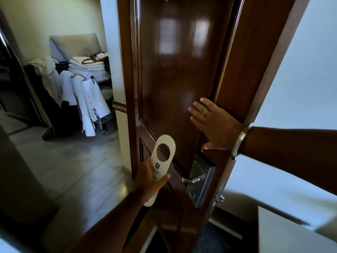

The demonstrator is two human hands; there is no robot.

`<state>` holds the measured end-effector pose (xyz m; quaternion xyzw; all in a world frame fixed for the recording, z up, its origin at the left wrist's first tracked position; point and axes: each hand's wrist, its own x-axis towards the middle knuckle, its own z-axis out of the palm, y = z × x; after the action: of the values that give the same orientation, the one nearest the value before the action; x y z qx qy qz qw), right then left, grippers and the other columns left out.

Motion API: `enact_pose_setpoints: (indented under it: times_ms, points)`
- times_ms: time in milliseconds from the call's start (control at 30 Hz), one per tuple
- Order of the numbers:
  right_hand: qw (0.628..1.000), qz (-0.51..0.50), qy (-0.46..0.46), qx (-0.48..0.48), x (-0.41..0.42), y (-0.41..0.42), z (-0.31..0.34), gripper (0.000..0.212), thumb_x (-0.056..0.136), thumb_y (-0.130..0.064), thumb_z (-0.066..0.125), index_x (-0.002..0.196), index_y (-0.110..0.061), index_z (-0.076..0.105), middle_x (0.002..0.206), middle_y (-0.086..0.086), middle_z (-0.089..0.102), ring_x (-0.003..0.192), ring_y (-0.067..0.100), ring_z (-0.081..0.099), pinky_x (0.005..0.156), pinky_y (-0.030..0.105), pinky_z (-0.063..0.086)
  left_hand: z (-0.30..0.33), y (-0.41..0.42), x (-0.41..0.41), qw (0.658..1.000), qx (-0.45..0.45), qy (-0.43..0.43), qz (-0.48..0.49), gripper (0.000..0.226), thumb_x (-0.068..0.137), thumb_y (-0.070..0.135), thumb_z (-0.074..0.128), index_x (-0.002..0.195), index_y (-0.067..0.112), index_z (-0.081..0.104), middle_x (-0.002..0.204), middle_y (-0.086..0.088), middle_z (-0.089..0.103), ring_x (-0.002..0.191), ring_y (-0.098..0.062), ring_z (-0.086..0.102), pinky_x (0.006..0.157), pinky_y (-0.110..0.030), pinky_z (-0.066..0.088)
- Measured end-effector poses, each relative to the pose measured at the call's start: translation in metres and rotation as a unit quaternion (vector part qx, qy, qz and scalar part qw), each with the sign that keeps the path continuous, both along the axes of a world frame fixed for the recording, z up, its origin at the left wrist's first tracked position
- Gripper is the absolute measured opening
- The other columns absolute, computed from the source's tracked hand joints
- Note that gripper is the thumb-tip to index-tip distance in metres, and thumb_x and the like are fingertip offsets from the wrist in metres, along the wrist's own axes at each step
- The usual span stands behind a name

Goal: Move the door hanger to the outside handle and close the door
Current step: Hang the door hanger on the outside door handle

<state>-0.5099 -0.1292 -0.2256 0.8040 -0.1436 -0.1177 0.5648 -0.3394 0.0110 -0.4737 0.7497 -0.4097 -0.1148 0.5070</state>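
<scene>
The glossy brown wooden door (178, 73) stands open, its outer face towards me. A metal lock plate with a lever handle (191, 179) sits low on that face. My left hand (149, 181) grips the lower part of a white door hanger (160, 161), round hole uppermost, just left of the handle and apart from it. My right hand (213, 125) wears a ring and a metal bangle. It lies flat with fingers spread on the door near its edge, above the lock plate.
Through the doorway at left is a corridor with a tiled floor (69, 161). A housekeeping cart (85, 88) piled with folded and hanging white towels stands there. At right are a pale wall (300, 79) and a white surface (277, 230) low down.
</scene>
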Motion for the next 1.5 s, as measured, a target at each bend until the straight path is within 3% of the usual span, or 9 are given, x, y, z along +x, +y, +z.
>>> enact_pose_setpoints:
  times_ms: [333,433,533,733,867,1067,1233,1367,1500]
  points:
    - [1.0,-0.027,-0.01,-0.012,-0.012,-0.029,-0.008,0.094,0.087,-0.074,0.03,0.154,-0.01,0.015,0.163,0.02,0.0,0.15,0.039,0.001,0.119,0.056,-0.003,0.003,-0.04,0.01,0.965,0.126,0.098,-0.206,0.085,0.079,0.038,0.081,0.148,0.023,0.034,0.122,0.015,0.047,0.109,-0.004,0.05,0.088,-0.018,0.046]
    - [1.0,-0.013,-0.002,-0.021,-0.014,-0.042,-0.009,0.094,0.088,-0.072,0.032,0.153,-0.006,0.016,0.163,0.02,0.002,0.15,0.04,0.004,0.12,0.055,0.0,0.012,-0.052,0.013,0.944,0.164,0.083,-0.276,0.049,0.084,0.028,0.078,0.122,0.036,0.048,0.105,0.027,0.051,0.096,0.01,0.053,0.068,-0.003,0.044]
    - [1.0,0.008,-0.001,-0.028,-0.02,-0.047,-0.011,0.093,0.09,-0.068,0.036,0.152,-0.002,0.017,0.163,0.02,0.005,0.15,0.039,0.007,0.12,0.053,0.004,0.018,-0.065,0.014,0.917,0.192,0.083,-0.338,0.038,0.086,0.027,0.076,0.106,0.043,0.048,0.107,0.026,0.052,0.108,-0.001,0.057,0.075,-0.007,0.044]
    - [0.999,0.017,-0.013,-0.05,-0.032,-0.064,-0.018,0.089,0.09,-0.067,0.037,0.151,-0.004,0.022,0.163,0.02,0.008,0.15,0.038,0.01,0.12,0.054,0.006,0.022,-0.089,0.011,0.878,0.29,0.065,-0.376,0.097,0.076,0.047,0.08,0.153,0.026,0.024,0.154,0.003,0.034,0.135,-0.016,0.038,0.095,-0.029,0.033]
    - [0.998,0.017,-0.017,-0.061,-0.035,-0.071,-0.017,0.088,0.089,-0.066,0.038,0.151,-0.005,0.024,0.163,0.02,0.011,0.149,0.038,0.012,0.12,0.055,0.008,0.015,-0.094,-0.016,0.874,0.242,0.074,-0.416,0.079,0.076,0.037,0.084,0.141,0.029,0.038,0.132,0.016,0.043,0.116,-0.001,0.047,0.077,-0.007,0.042]
    - [0.997,-0.001,-0.021,-0.077,-0.046,-0.08,-0.025,0.089,0.089,-0.069,0.037,0.152,-0.008,0.023,0.163,0.019,0.012,0.149,0.037,0.013,0.12,0.054,0.011,-0.042,-0.087,-0.106,0.923,0.049,0.246,-0.291,0.102,0.062,0.028,0.089,0.143,0.02,0.028,0.135,-0.015,0.051,0.119,-0.014,0.06,0.097,-0.034,0.053]
    - [0.995,0.0,-0.037,-0.09,-0.042,-0.083,-0.017,0.089,0.087,-0.072,0.036,0.153,-0.014,0.022,0.163,0.017,0.011,0.149,0.037,0.012,0.12,0.054,0.009,-0.031,-0.094,-0.154,0.992,0.005,0.103,-0.071,0.103,0.059,0.046,0.091,0.141,0.008,0.041,0.133,-0.015,0.049,0.118,-0.028,0.047,0.093,-0.028,0.041]
    - [0.994,-0.008,-0.04,-0.101,-0.044,-0.084,-0.019,0.088,0.085,-0.073,0.039,0.153,-0.018,0.024,0.163,0.017,0.013,0.149,0.038,0.014,0.12,0.053,0.009,-0.044,-0.114,-0.164,0.996,0.032,0.078,-0.037,0.111,0.06,0.062,0.082,0.144,0.011,0.03,0.132,-0.018,0.039,0.116,-0.037,0.046,0.089,-0.049,0.053]
    - [0.994,-0.011,-0.041,-0.097,-0.045,-0.088,-0.02,0.087,0.086,-0.073,0.038,0.153,-0.02,0.023,0.163,0.017,0.012,0.149,0.038,0.014,0.12,0.053,0.011,-0.074,-0.126,-0.164,0.996,0.048,0.065,-0.044,0.11,0.058,0.052,0.088,0.141,0.012,0.028,0.13,-0.024,0.044,0.115,-0.04,0.047,0.087,-0.049,0.052]
